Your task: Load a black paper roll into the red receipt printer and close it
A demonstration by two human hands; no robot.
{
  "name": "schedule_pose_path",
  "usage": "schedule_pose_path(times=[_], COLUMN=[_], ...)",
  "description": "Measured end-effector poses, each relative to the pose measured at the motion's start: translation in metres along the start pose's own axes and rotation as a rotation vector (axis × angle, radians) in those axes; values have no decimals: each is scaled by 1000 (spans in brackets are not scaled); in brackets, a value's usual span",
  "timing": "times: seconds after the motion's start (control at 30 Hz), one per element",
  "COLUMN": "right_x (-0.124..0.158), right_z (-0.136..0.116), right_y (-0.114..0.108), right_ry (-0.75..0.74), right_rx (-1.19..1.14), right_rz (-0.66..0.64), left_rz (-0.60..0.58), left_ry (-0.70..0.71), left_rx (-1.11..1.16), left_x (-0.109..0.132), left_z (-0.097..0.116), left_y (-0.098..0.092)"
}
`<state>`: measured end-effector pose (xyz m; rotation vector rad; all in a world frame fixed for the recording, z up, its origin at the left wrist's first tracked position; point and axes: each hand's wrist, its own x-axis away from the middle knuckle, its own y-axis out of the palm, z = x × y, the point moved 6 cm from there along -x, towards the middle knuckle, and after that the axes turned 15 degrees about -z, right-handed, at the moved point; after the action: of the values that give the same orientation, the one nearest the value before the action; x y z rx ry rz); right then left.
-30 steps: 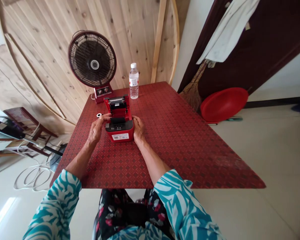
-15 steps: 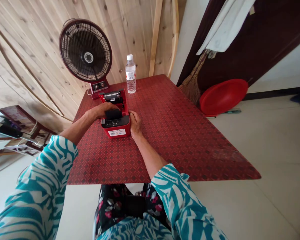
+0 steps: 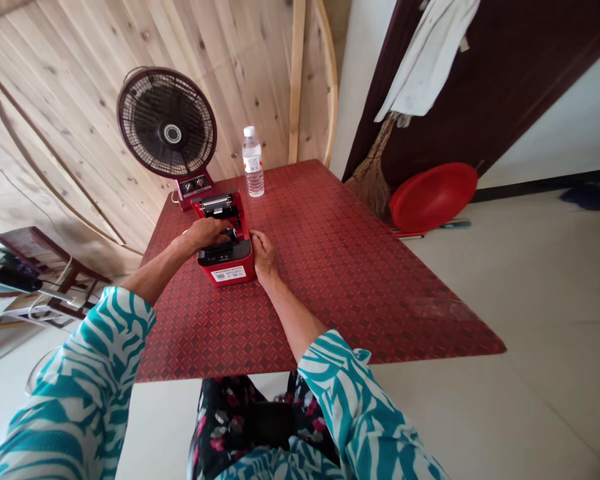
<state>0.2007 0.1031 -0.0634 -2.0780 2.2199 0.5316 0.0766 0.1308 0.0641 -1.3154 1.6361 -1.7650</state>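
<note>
A red and black label printer point(image 3: 226, 275) stands on the table with its lid point(image 3: 215, 202) tipped back, showing a silver roller inside. My left hand point(image 3: 207, 235) reaches into the open bay from the left. Its fingers are bent around a dark roll point(image 3: 234, 235) with a pale end; most of the roll is hidden by the hand and the housing. Against the printer's right side, my right hand point(image 3: 264, 257) holds the casing with curled fingers. A white sticker with printed codes is on the front of the printer.
The red patterned table point(image 3: 330, 280) carries a fan point(image 3: 167, 130) and a water bottle point(image 3: 253, 167) behind the printer. A wooden wall rises beyond. Right of the table are a broom point(image 3: 373, 177) and a red basin point(image 3: 433, 198). A wooden chair point(image 3: 45, 267) stands at left.
The dark piece at my left hand stood up like a flat panel before; now it sits lower, and a pale round end shows. My right hand stays on the printer. The camera view has shifted slightly.
</note>
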Motion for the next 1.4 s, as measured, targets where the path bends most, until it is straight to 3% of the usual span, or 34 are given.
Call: schedule_pose_path(times=[0.1, 0.17, 0.3, 0.37, 0.43, 0.5, 0.57, 0.63, 0.73, 0.83, 0.93, 1.03, 1.13, 1.27, 1.4], right_x=[-1, -1, -1, 0, 2, 3, 4, 5, 6, 6, 6, 6, 5, 6, 6], right_z=[2, 3, 2, -1, -3, -5, -6, -6, -6, -6, -5, -2, -2, -6, -9], right_y=[0, 0, -1, -1, -1, -1, -2, -2, -3, -2, -2, -3, -4, -4, -3], right_ry=[-4, -1, 20, 14, 12, 14, 15, 17, 27, 27, 24, 26, 32, 25, 5], right_rx=[-2, 7, 21, 27, 28, 27, 21, 12, 0, -5, -6, -9, -10, 11, 25], right_rz=[-3, -10, -4, -7, -12, -11, -8, -2, 2, -2, -4, 2, 6, 5, 3], left_rz=[-23, 21, 223, 409, 632, 844, 954, 920, 770, 683, 637, 679, 566, 318, 361], left_ry=[-162, -194, 46, 154, 178, 162, 82, -1, -110, -180, -182, -175, -246, -328, -350], left_rx=[-61, -47, 143, 352, 657, 954, 1143, 1253, 1284, 1255, 1223, 1187, 1099, 923, 909], left_x=[11, 15, 25, 39, 57, 75, 87, 89, 82, 79, 82, 82, 63, 32, 27], left_z=[8, 16, 23, 5, -32, -73, -105, -121, -121, -114, -113, -119, -123, -124, -129], left_y=[-3, -8, -20, -23, -17, 4, 37, 75, 121, 140, 132, 108, 89, 84, 86])
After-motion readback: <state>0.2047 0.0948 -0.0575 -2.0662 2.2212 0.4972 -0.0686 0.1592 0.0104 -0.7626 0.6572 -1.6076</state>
